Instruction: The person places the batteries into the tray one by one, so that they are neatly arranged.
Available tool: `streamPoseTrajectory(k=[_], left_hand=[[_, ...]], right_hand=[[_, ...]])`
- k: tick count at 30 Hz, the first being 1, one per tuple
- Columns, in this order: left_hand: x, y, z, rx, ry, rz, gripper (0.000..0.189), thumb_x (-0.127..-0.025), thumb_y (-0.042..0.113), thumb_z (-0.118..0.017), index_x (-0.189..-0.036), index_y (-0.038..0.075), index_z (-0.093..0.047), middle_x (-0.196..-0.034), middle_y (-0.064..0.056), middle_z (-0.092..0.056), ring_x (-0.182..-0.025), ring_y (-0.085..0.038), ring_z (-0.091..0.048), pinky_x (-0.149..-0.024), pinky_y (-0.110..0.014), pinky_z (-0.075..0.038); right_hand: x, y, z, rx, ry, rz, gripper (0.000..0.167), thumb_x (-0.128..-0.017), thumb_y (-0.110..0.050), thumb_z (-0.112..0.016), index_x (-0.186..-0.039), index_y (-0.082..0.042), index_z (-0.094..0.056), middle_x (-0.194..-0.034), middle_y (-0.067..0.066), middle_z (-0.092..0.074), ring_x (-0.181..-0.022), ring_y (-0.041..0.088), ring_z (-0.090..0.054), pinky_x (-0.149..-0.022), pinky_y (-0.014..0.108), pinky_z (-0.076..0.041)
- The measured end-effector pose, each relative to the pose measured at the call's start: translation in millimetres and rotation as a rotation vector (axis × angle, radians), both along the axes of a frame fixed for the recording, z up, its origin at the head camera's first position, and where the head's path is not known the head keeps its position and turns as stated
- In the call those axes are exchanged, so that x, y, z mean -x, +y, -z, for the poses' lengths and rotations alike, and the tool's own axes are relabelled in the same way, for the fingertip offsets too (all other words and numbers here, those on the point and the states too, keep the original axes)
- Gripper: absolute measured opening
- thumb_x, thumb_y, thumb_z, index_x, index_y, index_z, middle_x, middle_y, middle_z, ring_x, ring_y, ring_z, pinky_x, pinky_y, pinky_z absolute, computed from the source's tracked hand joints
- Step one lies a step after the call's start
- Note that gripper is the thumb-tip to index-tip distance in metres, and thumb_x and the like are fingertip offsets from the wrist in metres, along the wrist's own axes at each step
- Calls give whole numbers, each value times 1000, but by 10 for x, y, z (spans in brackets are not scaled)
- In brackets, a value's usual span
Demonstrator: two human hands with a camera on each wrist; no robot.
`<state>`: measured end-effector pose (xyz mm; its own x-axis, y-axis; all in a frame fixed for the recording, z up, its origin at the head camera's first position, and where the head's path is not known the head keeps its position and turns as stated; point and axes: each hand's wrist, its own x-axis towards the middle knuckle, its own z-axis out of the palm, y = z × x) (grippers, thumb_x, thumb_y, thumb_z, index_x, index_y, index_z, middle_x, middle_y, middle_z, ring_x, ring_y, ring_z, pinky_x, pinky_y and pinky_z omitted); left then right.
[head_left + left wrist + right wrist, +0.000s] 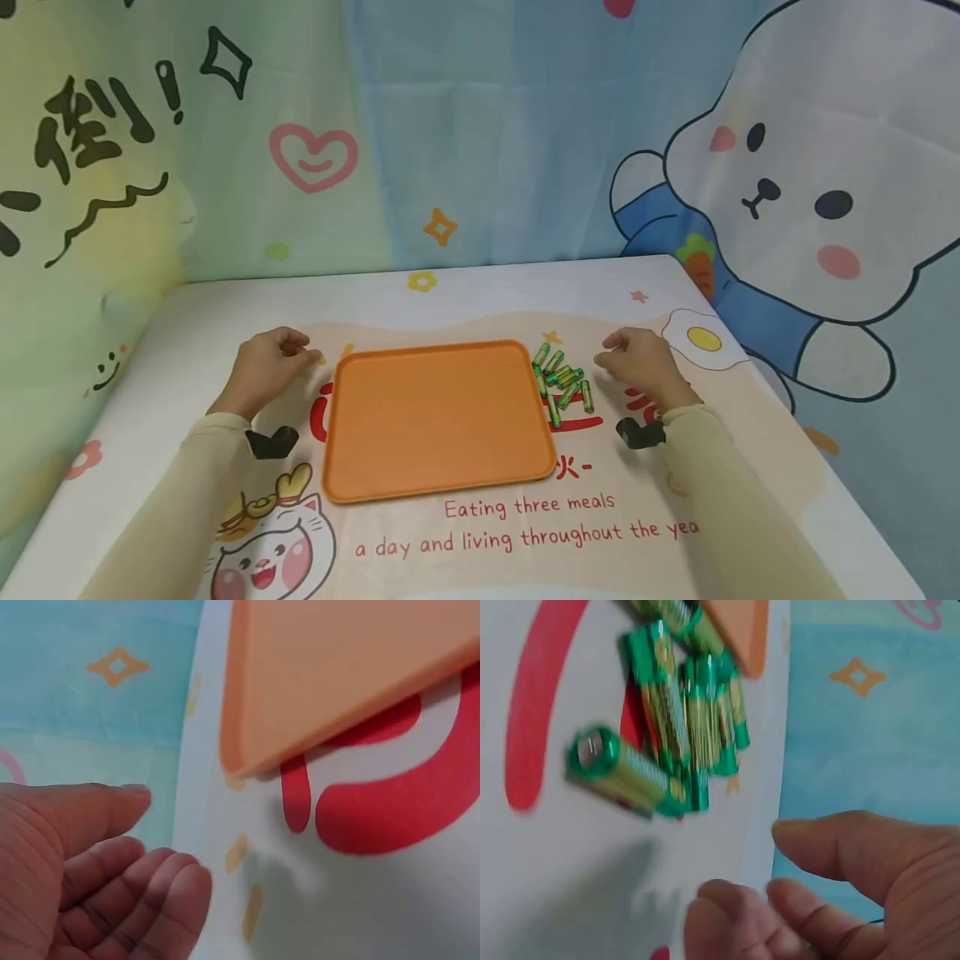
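An orange tray [438, 421] lies flat in the middle of the table, with nothing in it. Against its right edge is a loose pile of several green and gold batteries [567, 377], some lying across others. My left hand [268, 367] hovers left of the tray's far corner, fingers loosely bent and holding nothing. In the left wrist view its thumb and fingers stand apart beside the tray corner [244, 754]. To the right of the batteries, my right hand [643, 360] is held above the table, also with nothing in it. The right wrist view shows the batteries [664, 697] just beyond its fingertips.
A printed cloth [525, 533] with red lettering and a cartoon cat covers the table. Behind the table's back edge hangs a curtain [487, 133] with a cartoon bear. Both wrists carry a small black device [272, 442].
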<state>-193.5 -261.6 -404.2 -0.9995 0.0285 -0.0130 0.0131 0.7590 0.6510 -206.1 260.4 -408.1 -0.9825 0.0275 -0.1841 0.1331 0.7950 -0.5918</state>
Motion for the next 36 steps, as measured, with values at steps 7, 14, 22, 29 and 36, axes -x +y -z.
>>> streamPoseTrajectory(k=[7, 14, 22, 29, 36], left_hand=[[-90, 70, 40, -105, -150, -41, 36, -100, 24, -68, -121, -4, -64, -102, -16, -71, -86, -24, -66, -73, -28, -53], [-160, 82, 122, -145, -244, -59, 36, -101, 25, -66, -122, -4, -62, -104, -16, -71, -90, -25, -64, -77, -26, -54], [-219, 115, 255, -246, -293, -60, 34, -101, 23, -69, -118, -6, -64, -99, -14, -73, -81, -19, -66, -72, -23, -57], [-257, 182, 314, -341, -307, -67, 27, -101, 15, -67, -114, -8, -66, -91, -10, -71, -74, -17, -66, -69, -24, -59], [-247, 208, 358, -374, -305, -77, 23, -100, 11, -67, -112, -10, -66, -85, -6, -71, -69, -15, -66, -63, -27, -60]], right_hand=[[-152, -74, 53, 85, -134, 51, 38, -96, -25, -70, -123, 0, -66, -88, 11, -68, -80, 25, -60, -67, 31, -49], [-228, -109, 121, 88, -172, 77, 30, -94, -26, -72, -112, -3, -69, -89, 9, -65, -89, 27, -58, -77, 37, -49], [-326, -130, 168, 113, -194, 82, 27, -91, -25, -73, -105, -3, -69, -83, 8, -66, -86, 26, -59, -77, 37, -50], [-366, -139, 222, 102, -162, 81, 26, -89, -24, -76, -102, -2, -70, -77, 6, -67, -76, 23, -60, -69, 32, -50], [-342, -188, 235, 77, -144, 95, 24, -88, -23, -78, -98, -3, -69, -76, 6, -66, -74, 23, -59, -67, 33, -49]])
